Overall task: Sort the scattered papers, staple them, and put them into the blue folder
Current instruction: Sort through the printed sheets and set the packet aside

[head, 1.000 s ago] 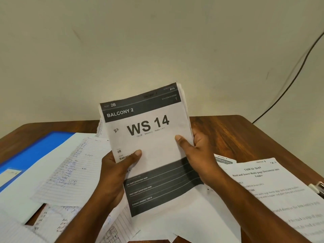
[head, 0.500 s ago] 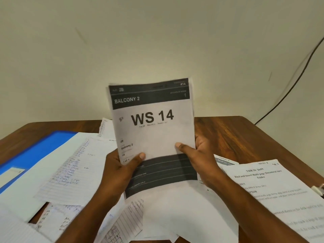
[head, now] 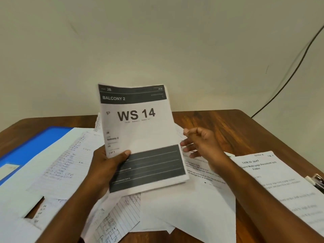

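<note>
Gripped only by the left hand (head: 107, 165) at its seven-o'clock corner, right hand (head: 201, 142) loose and empty at three o'clock, the stack (head: 140, 134) above the worktop (head: 228, 125) could be fanned apart and dropped.

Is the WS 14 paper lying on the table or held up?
Held up. The left hand grips the WS 14 paper at its lower left, thumb on its front, tilted above the scattered papers. The right hand is off it.

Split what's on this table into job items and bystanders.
Job: WS 14 stack held by left hand; loose papers; blue folder; right hand, empty.
Bystanders: wall cable; task sheet.
</note>
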Motion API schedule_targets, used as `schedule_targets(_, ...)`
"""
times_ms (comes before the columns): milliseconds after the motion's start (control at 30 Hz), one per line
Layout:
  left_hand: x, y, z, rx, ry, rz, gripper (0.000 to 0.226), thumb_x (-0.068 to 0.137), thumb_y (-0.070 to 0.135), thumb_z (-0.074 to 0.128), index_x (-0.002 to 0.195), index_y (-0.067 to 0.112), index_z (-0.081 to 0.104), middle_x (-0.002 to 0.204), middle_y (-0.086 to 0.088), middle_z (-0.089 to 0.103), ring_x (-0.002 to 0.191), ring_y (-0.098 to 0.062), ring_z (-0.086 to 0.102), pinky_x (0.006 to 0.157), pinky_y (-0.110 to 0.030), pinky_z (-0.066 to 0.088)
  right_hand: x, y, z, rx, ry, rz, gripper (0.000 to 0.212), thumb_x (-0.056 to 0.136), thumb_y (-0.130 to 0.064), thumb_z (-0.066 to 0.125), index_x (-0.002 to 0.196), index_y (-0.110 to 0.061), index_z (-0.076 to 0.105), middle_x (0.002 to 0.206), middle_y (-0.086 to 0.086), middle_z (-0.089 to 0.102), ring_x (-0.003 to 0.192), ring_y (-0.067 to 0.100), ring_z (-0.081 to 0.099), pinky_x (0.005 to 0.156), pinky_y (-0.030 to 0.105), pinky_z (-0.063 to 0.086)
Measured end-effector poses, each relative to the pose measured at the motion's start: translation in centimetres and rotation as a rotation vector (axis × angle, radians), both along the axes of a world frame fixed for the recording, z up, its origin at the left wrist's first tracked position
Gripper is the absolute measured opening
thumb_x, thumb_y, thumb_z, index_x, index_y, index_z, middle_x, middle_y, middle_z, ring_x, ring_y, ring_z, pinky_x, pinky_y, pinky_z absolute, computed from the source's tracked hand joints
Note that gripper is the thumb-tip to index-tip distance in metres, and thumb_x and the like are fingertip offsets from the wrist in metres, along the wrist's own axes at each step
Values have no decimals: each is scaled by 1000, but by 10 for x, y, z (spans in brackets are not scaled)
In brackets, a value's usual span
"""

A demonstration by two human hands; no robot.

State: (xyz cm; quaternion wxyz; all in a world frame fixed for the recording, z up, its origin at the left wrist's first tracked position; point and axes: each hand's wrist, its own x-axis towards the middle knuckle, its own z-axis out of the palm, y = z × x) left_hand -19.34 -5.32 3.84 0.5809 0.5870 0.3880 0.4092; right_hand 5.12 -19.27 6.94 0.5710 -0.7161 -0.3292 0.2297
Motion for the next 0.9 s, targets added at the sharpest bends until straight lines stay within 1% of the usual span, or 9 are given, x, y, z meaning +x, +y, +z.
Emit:
schedule_targets(67, -9, 10, 2, -38, -29, 36, 31, 93, 14, 77, 120, 22, 63, 106, 3, 73, 95, -21, 68, 71, -33, 53, 22, -4, -9, -197, -247, -60, 27, 89, -42, 79, 108, -25, 70, 94, -4, 77, 84, 19, 73, 73, 38, 60)
schedule_targets(133, -18, 21, 1, -76, -66, 82, 38, 93, 11, 76, 128, 17, 64, 109, 0, 74, 99, -24, 69, 76, -36, 54, 36, -10, -17, -411, -427, -76, 48, 80, -49, 86, 118, -28, 66, 111, -5, 72, 94, 14, 69, 76, 34, 54)
schedule_targets(200, -23, 31, -3, -115, -103, 120, 44, 91, 8, 78, 132, 16, 65, 113, -4, 76, 105, -30, 71, 86, -44, 57, 43, -14, -24, -582, -544, -69, 70, 72, -57, 89, 129, -28, 60, 127, -4, 67, 104, 16, 64, 82, 35, 52)
schedule_targets(267, -26, 36, -7, -141, -128, 150, 47, 88, 7, 80, 132, 15, 66, 116, -8, 76, 108, -35, 72, 97, -52, 57, 44, -18, -26, -661, -593, -45, 80, 65, -63, 90, 129, -27, 58, 125, -3, 65, 102, 16, 61, 84, 37, 54)
schedule_targets(400, -26, 41, -14, -154, -143, 156, 47, 87, 8, 81, 131, 17, 66, 115, -9, 77, 108, -38, 72, 101, -56, 55, 42, -22, -21, -680, -587, 9, 78, 58, -69, 90, 114, -33, 49, 111, -8, 60, 97, 15, 61, 81, 35, 56)
schedule_targets(567, -22, 40, -17, -141, -127, 132, 49, 89, 12, 81, 135, 18, 64, 119, -6, 75, 109, -37, 70, 101, -58, 55, 38, -22, -27, -652, -587, 45, 104, 32, -92, 76, 117, -38, 50, 123, -4, 64, 99, 16, 62, 81, 37, 59)
schedule_targets(667, -20, 36, -15, -130, -126, 108, 44, 92, 11, 78, 132, 20, 62, 114, -2, 74, 103, -33, 70, 89, -47, 57, 28, -18, -30, -627, -615, 71, 103, 38, -88, 79, 122, -39, 48, 127, -7, 65, 99, 14, 63, 75, 29, 55)
schedule_targets(800, -21, 32, -13, -132, -141, 107, 41, 93, 10, 77, 130, 21, 62, 110, 0, 74, 98, -30, 70, 84, -42, 57, 23, -11, -36, -635, -699, 26, 131, 31, -93, 75, 142, -34, 41, 143, -5, 57, 119, 18, 59, 88, 36, 56)
schedule_targets(900, -20, 30, -13, -138, -139, 100, 40, 94, 9, 75, 130, 20, 62, 109, -1, 73, 95, -29, 70, 74, -37, 55, 22, -7, -34, -624, -695, 34, 120, 40, -85, 84, 139, -31, 44, 140, -2, 55, 118, 17, 57, 87, 34, 53)
